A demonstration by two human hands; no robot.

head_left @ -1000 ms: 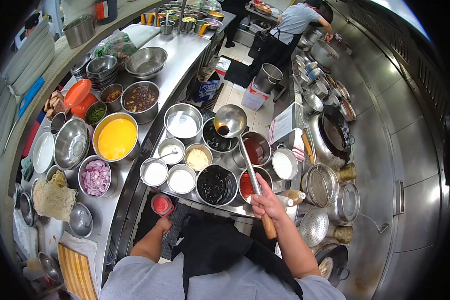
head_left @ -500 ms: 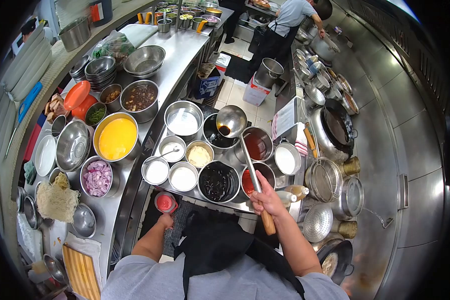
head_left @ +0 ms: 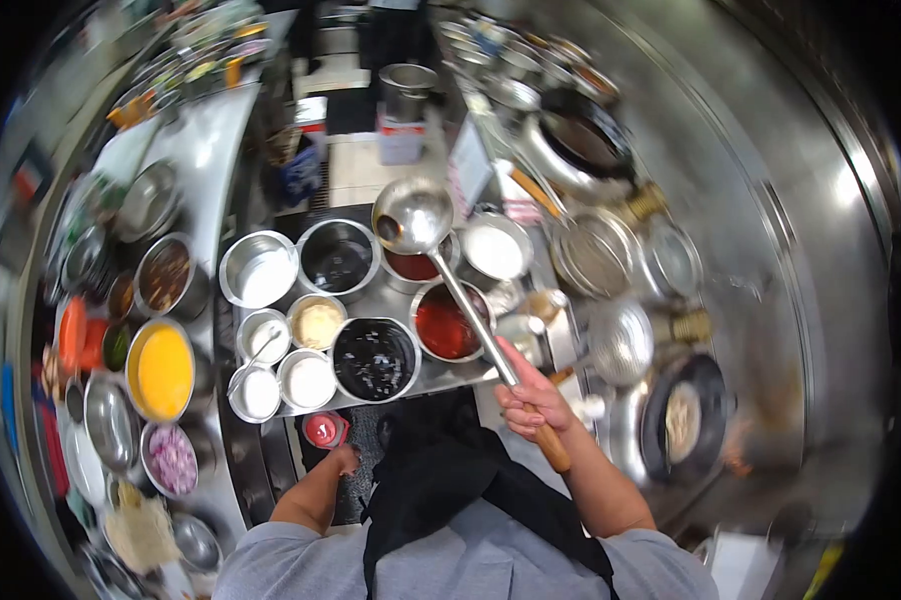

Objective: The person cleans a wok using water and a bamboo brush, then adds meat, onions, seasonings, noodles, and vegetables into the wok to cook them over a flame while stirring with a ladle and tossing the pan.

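Observation:
My right hand (head_left: 533,400) is closed around the handle of a long metal ladle (head_left: 421,212). A little dark liquid lies in its bowl, which is over the pots of red and dark sauce. My left hand (head_left: 344,460) is low by my apron, its fingers partly hidden, apparently gripping a small container with red contents (head_left: 325,430). Ahead are a pot of red sauce (head_left: 449,322), a pot of glossy black liquid (head_left: 376,358), a pot of dark liquid (head_left: 339,257) and a tub of pale yellow paste (head_left: 318,323). A spoon rests in a white-filled tub (head_left: 264,337).
On the left counter stand a pot of yellow liquid (head_left: 161,370), chopped purple onion (head_left: 171,458) and metal bowls (head_left: 111,422). To my right are a wok with pale food (head_left: 683,420), a perforated ladle (head_left: 623,343) and a mesh strainer (head_left: 593,253).
My view has turned to the right, so the pots appear shifted left and lower. The ladle, still in my right hand, has swung toward the wok side relative to the pots.

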